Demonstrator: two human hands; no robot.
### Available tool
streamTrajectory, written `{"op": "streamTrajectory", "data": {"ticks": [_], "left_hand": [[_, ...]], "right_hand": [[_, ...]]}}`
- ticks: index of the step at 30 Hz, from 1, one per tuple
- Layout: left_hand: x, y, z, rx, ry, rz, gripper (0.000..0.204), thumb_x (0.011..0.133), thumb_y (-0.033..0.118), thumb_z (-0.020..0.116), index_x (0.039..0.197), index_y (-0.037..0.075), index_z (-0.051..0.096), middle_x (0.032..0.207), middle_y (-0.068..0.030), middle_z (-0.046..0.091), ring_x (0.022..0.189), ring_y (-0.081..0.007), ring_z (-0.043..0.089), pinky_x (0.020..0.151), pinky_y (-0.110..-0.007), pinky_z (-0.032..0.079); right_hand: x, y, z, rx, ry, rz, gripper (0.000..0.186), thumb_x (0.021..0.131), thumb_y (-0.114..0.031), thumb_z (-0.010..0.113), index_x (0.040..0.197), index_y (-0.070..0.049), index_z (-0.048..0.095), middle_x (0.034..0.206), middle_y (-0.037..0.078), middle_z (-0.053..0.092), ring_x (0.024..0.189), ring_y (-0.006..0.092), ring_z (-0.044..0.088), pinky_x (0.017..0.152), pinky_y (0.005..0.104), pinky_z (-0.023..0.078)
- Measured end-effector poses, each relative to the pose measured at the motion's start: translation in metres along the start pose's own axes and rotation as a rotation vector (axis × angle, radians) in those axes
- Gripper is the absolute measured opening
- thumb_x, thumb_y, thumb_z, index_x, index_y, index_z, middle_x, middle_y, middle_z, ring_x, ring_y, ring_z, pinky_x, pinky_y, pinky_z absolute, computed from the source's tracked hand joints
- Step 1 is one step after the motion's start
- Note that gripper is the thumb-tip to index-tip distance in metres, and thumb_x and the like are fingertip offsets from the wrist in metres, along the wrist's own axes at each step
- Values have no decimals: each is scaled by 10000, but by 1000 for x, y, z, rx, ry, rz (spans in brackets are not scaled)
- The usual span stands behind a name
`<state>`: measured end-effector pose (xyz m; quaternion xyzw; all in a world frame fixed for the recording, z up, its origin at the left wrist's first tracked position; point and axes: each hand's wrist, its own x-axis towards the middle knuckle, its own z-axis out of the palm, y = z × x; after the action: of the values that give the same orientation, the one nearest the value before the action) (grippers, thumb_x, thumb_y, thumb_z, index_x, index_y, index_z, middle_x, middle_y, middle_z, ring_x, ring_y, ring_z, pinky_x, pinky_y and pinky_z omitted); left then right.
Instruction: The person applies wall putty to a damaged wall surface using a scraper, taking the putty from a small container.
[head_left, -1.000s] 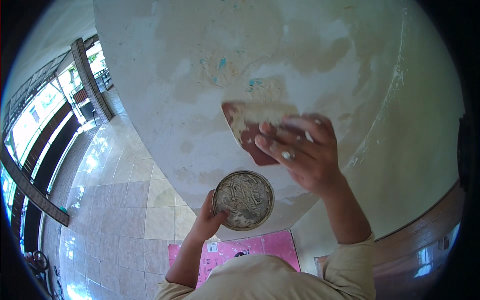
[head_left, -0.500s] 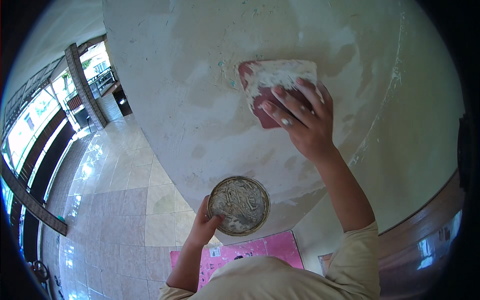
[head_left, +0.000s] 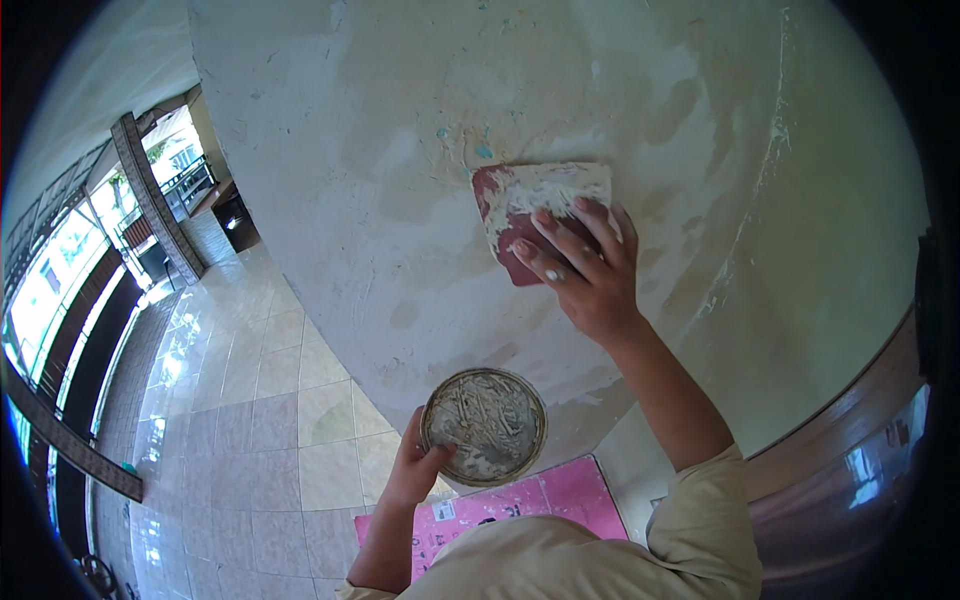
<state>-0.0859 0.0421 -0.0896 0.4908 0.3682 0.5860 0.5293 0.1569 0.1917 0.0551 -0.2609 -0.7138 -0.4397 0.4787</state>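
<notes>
The scraper [head_left: 515,232], a flat reddish square smeared with pale paste along its upper part, sits over the middle of the wall [head_left: 395,215], just below a few blue flecks [head_left: 484,152]; I can't tell whether its edge is touching the wall. My right hand [head_left: 597,292] has it, fingers splayed across the near face and thumb out of sight, so how firmly it is pinched I can't say. With paste on my fingers too, I reckon the grip could slip if I lean hard, and the scraper would twist or drop. Tilted too steeply, a corner might gouge the patchy coat; too much paste at the edge could leave ridges. Lower down and apart from the scraper, my left hand [head_left: 410,468] holds the round dish [head_left: 543,424], thumb over its rim, the other fingers mostly hidden. Held from one side like that, it could tip if my wrist tires, and paste could fall onto the pink sheet [head_left: 575,495] below, or, further left, onto the shiny floor tiles [head_left: 325,410], where a smear might make footing slick.
</notes>
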Motion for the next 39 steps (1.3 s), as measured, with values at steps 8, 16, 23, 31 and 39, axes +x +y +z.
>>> {"op": "streamTrajectory", "data": {"ticks": [8,16,23,31,39], "left_hand": [[-3,-7,-14,43,-48,-21,467,804,-41,524,1265,-7,452,1083,-43,568,1035,-124,506,917,-291,409],[-6,-12,-23,28,-53,-61,474,792,-39,528,1259,-2,458,1092,-46,573,1026,-122,514,908,-282,414],[-5,-18,-32,32,-66,-70,497,777,-26,533,1267,-8,456,1105,-49,571,1039,-128,510,919,-286,408],[-3,-20,-38,-37,-84,-86,492,771,-24,525,1259,-16,461,1103,-52,570,1040,-130,508,920,-288,406],[-7,-22,-46,46,-74,-92,471,772,-15,528,1240,-14,480,1090,-55,576,1039,-138,509,919,-289,405]], "right_hand": [[-4,-13,15,-60,-36,81,354,820,-271,663,1152,-388,629,1282,-114,578,1231,203,490,1080,556,207],[-12,-16,20,-100,-8,104,346,820,-291,665,1138,-422,625,1297,-127,563,1245,178,469,1088,560,147],[-10,-6,10,-133,45,112,352,813,-298,668,1134,-435,624,1280,-123,562,1233,175,479,1087,555,136],[4,-19,3,-109,122,170,357,810,-241,665,1128,-401,643,1284,-99,562,1233,189,478,1078,558,140],[-24,-24,13,-63,90,243,398,858,-150,583,1171,-389,638,1301,-55,548,1259,223,455,1095,557,98]]}}
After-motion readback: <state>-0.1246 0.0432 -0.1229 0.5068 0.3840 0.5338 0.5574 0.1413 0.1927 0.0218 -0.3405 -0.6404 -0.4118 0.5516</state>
